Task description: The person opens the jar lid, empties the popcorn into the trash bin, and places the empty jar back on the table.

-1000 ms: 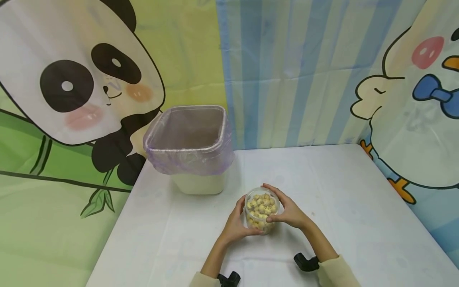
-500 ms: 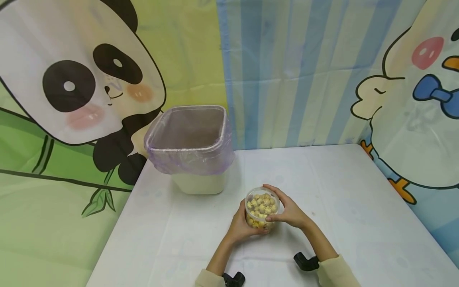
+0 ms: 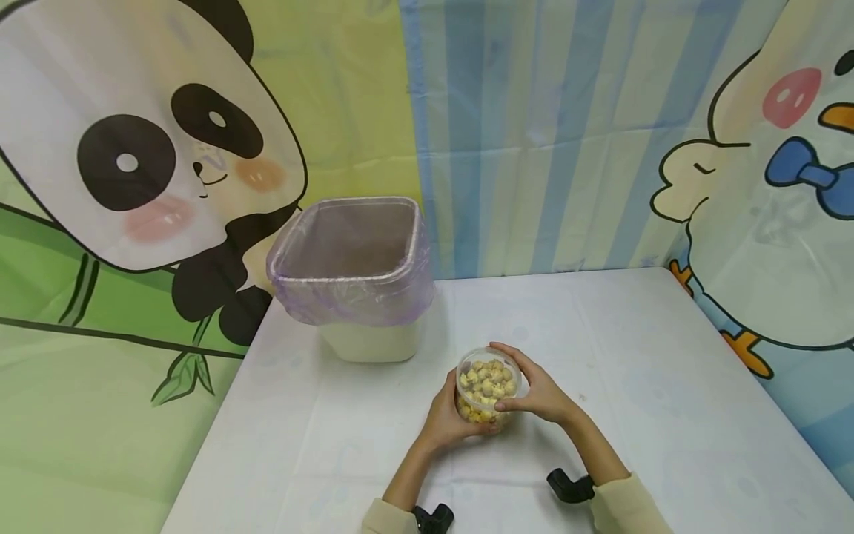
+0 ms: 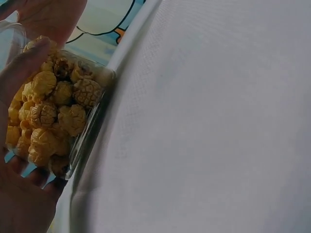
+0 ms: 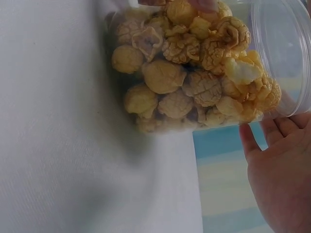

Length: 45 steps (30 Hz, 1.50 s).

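Note:
A clear round plastic jar of caramel-coloured popcorn is held between both hands over the near middle of the table. My left hand grips the jar's left side low down, its thumb across the near side. On the right, my right hand holds the jar around its upper part, thumb at the near side. In the right wrist view the popcorn fills the jar's lower part, below a clear ring-shaped top. Whether a lid covers it, I cannot tell.
A pale bin lined with a thin purple bag stands at the table's back left. White cloth covers the table. Cartoon-printed curtains hang behind and at the sides. A black wrist mount sits on each forearm.
My left hand has shifted slightly right and up, closer round the jar, and its thumb reaches further across. My right hand and the bin have stayed where they were.

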{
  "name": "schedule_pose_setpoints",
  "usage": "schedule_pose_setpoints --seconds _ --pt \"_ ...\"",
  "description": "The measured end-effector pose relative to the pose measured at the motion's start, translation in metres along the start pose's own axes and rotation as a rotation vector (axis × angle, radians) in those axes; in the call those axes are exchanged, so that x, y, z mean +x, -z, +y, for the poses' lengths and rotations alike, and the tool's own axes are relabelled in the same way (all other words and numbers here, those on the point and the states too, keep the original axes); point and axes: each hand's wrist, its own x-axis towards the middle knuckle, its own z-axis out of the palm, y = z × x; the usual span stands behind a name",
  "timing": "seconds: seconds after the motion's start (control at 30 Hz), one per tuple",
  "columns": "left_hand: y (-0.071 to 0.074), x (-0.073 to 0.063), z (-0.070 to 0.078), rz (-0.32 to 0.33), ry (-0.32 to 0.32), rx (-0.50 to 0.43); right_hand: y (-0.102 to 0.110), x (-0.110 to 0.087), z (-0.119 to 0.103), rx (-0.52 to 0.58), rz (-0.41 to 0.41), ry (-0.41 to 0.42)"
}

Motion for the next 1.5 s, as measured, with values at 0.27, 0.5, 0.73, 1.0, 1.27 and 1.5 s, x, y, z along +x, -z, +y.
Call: schedule_pose_setpoints --seconds 0.27,0.5,0.73,1.0,1.27,1.5 --pt "0.015 0.006 0.023 0.008 -0.032 0.104 0.004 0.001 -0.011 0.017 0.017 0.018" --pt "0.035 0.014 0.061 0.003 -0.062 0.322 0.007 0.002 -0.010 0.046 0.049 0.047" --pt "0.048 0.013 0.093 0.004 -0.085 0.489 0.003 0.001 -0.010 0.101 0.107 0.096" --pt "0.052 0.009 0.103 0.012 -0.107 0.504 -0.002 -0.001 -0.017 0.141 0.129 0.126" --pt "0.051 0.010 0.092 -0.024 -0.144 0.357 -0.004 -0.004 -0.018 0.126 0.149 0.144" --pt "0.050 0.014 0.084 -0.059 -0.209 0.239 -0.005 -0.005 -0.020 0.118 0.169 0.154"
